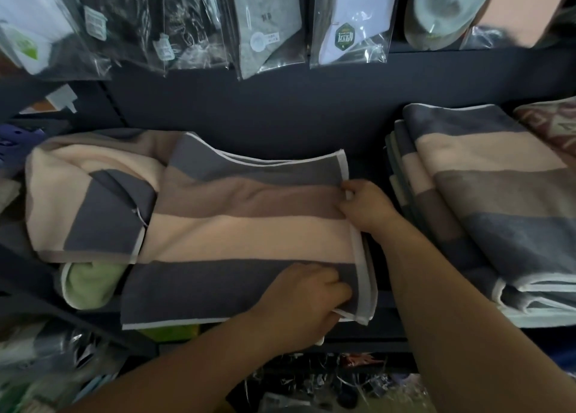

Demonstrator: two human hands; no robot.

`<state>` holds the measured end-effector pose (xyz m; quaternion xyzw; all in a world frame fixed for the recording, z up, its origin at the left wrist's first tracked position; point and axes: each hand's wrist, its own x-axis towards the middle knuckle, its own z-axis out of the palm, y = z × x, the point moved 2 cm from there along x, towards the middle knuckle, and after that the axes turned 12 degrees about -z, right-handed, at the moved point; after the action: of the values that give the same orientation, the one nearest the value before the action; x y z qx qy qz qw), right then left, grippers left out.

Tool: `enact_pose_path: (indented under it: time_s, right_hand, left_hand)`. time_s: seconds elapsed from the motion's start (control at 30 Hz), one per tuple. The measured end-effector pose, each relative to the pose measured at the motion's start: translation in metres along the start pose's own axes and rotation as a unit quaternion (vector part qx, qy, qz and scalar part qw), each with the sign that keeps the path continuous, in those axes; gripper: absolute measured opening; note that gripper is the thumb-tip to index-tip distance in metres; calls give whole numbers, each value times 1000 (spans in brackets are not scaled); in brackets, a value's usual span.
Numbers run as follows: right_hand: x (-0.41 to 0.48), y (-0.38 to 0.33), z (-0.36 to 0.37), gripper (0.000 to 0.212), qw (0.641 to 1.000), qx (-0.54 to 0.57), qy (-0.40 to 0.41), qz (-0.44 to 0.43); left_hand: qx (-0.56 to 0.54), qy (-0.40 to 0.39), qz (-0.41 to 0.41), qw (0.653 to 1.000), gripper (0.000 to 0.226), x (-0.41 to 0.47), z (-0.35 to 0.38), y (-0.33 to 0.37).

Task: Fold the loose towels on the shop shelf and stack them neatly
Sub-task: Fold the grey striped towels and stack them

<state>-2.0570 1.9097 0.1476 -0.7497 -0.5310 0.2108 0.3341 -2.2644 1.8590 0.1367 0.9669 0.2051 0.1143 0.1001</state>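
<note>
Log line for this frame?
folding | left hand grips striped towel corner | right hand pinches its edge | folded stack right

A grey-brown-cream striped towel (243,235) lies centre frame on the dark shelf (369,163); folded striped towel stack (498,200) at right; plastic-bagged socks (268,23), probably, along the top.

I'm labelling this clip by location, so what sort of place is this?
Most likely a shop's display shelving. Packaged socks in clear bags hang in a row above, a stack of folded towels sits on the dark shelf at right, and a loose striped towel lies spread beside it.
</note>
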Motion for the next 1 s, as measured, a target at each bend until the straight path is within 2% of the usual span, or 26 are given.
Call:
enact_pose_path:
  time_s: [0.1,0.23,0.37,0.43,0.53,0.63,0.7,0.77,0.83,0.93,1.0]
  right_hand:
    - [1,0,0,53,999,-33,-5,-15]
    - [-2,-4,-3,52,999,-11,3,-42]
    - [5,-19,-30,44,990,-55,80,-102]
    - [7,-24,-41,42,987,-82,101,-99]
    - [9,-21,-39,38,986,-139,62,-69]
    - [9,-6,-26,30,983,-185,7,-19]
    - [10,4,-19,29,981,-196,-9,3]
    - [11,9,-17,27,980,-200,0,6]
    - [13,12,-16,26,979,-203,12,-3]
    - [11,15,-11,32,973,-232,-9,-21]
    - [6,12,-8,46,954,-298,-43,-13]
  left_hand:
    - [-33,-6,-7,999,17,1,0,-3]
    - [-55,-16,-27,998,28,4,-5,-2]
    - [-76,39,-26,996,19,4,-22,9]
    - [-82,60,-12,995,16,6,-27,16]
    - [-70,52,-2,996,20,11,-14,22]
    - [-69,-19,8,997,24,10,4,21]
    - [-87,-55,18,995,35,7,7,20]
    - [-149,-26,16,988,33,3,2,17]
    - [-178,53,0,983,23,0,-8,8]
    - [-130,170,-61,975,19,-6,-22,-22]
    - [-52,189,-147,970,34,-10,-32,-51]
